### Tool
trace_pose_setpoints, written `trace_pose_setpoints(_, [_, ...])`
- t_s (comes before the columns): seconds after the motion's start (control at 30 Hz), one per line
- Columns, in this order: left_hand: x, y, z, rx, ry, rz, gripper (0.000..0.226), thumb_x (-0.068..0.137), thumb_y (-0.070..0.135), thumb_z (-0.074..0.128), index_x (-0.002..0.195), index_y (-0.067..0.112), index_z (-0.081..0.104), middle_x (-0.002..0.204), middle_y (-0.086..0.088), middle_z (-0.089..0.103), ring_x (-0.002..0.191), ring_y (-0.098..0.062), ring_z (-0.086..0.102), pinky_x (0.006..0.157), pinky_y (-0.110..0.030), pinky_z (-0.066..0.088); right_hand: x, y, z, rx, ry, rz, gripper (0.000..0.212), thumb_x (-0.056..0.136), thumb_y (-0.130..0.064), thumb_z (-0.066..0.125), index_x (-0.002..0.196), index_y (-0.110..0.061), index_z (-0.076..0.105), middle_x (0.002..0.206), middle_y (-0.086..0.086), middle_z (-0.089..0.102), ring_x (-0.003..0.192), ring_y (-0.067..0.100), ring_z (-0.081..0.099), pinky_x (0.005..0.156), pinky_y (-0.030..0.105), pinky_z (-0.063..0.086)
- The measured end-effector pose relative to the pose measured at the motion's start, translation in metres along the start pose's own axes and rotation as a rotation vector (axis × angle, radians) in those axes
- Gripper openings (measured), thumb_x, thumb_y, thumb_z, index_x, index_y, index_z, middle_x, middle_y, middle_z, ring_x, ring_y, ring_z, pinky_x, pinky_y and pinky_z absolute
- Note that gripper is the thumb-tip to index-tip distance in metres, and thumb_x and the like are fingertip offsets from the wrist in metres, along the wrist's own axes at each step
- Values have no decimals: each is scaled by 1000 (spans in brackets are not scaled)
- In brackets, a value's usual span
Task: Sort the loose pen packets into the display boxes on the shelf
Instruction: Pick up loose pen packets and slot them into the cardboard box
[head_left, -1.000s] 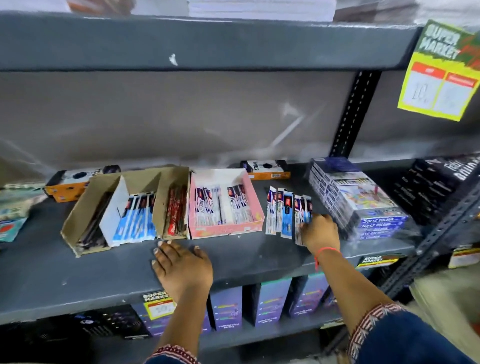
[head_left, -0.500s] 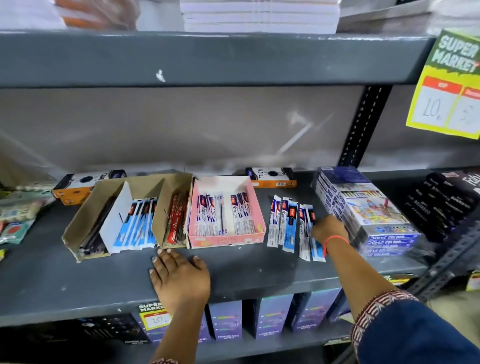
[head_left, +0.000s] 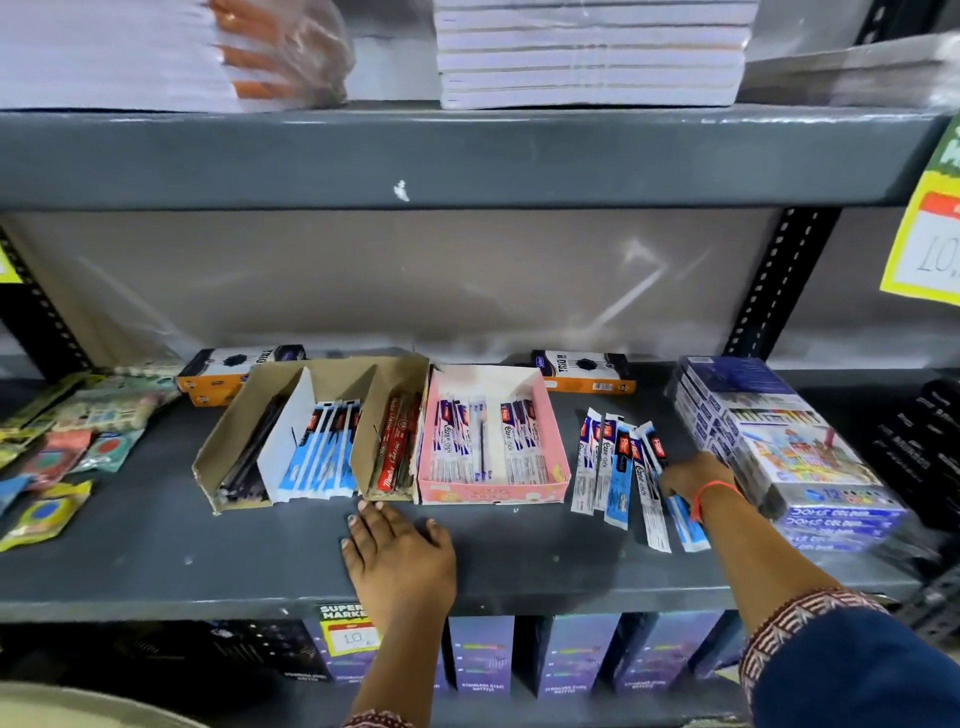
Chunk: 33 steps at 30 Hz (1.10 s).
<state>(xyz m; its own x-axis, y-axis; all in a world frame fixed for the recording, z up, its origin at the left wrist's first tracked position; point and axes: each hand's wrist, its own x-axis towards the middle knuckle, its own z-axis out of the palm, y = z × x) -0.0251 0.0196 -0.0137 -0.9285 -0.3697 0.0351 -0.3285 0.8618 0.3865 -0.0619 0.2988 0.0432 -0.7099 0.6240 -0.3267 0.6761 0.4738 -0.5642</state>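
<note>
**Grey shelf, loose packets beside the pink box**

Pink cardboard is our landmark: the pink display box (head_left: 493, 441) stands on the grey shelf (head_left: 156, 561), partly filled with white-and-blue pen packets. Just beside it, toward our right arm, the loose pen packets (head_left: 618, 467) lie fanned out on the shelf. Our right hand (head_left: 693, 478) rests on the far edge of that fan, fingers curled down over the outermost packets; whether they are actually pinched we cannot tell. Our left hand (head_left: 400, 551) lies flat, fingers spread, on the shelf in front of the pink box, touching the front of the brown divided box (head_left: 311, 441) on its other side.

To do this step well, we should square the fan into one stack, then match colours: white ones to the pink box, blue ones to the brown box's blue compartment.

Readable writing: "TRIO" on the orange-and-black carton (head_left: 584, 371) behind the pink box, "SUPER MARKET" and "10" on the price tag (head_left: 348, 626) below.
</note>
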Motion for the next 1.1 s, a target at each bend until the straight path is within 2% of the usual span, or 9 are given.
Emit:
trace_pose_setpoints(0.13, [1,-2,3,3,14,4,67,94,42,26,147,3,11,158,-14,12,146,-27,9,120,-39,6,6,5,-3,53,-41,28,5,79,6,55,84,7,55,63,13,49,49,21,42,64,29,44])
trace_pose_setpoints(0.27, [2,-1,4,14,12,3,67,94,42,25,147,3,11,158,-14,11,146,-28,8,120,-39,5,2,5,-10,40,-86,14,5,79,6,58,83,6,54,59,11,45,51,21,41,54,28,38])
trace_pose_setpoints(0.33, [2,-1,5,15,11,2,67,94,41,25,147,3,11,158,-15,11,146,-27,8,120,-39,5,-1,3,-11,39,-63,-49,5,80,4,59,78,3,55,65,14,50,58,25,48,60,29,42])
trace_pose_setpoints(0.43, [3,-1,4,20,5,-1,68,93,40,25,147,2,11,158,-15,11,146,-27,8,120,-39,5,-9,-6,-13,10,57,-226,27,80,-1,61,55,-8,51,63,12,55,63,21,52,77,31,47])
trace_pose_setpoints(0.5, [3,-1,3,22,-11,-1,68,94,40,24,147,2,8,158,-15,9,146,-27,7,120,-39,4,-21,-16,-14,173,49,-288,32,80,-4,66,54,-14,51,57,8,52,55,16,48,67,23,44])
trace_pose_setpoints(0.57, [3,-1,2,23,-23,0,68,94,40,23,147,2,6,158,-15,7,147,-27,5,120,-39,3,-35,-25,-15,487,-111,-257,27,79,-1,69,60,-13,54,56,7,50,41,12,45,44,15,40])
trace_pose_setpoints(0.63, [2,-1,1,27,-29,-1,67,95,40,23,147,2,5,159,-15,6,147,-27,5,120,-39,3,-52,-34,-14,709,-311,-222,22,79,3,68,65,-10,56,53,6,52,27,3,43,32,9,38])
trace_pose_setpoints(0.83, [3,-3,-3,6,-60,4,67,96,40,23,148,2,3,159,-14,4,147,-26,3,120,-37,1,-91,-66,5,853,-636,-209,19,82,4,64,71,-11,58,39,-6,63,31,1,55,38,10,49])
trace_pose_setpoints(1.1, [26,-72,-38,43,4,9,68,97,43,29,147,-1,12,157,-17,13,146,-27,11,119,-38,5,-146,-126,73,768,-800,-227,26,85,8,57,68,-11,55,34,-5,61,27,0,53,37,10,48])
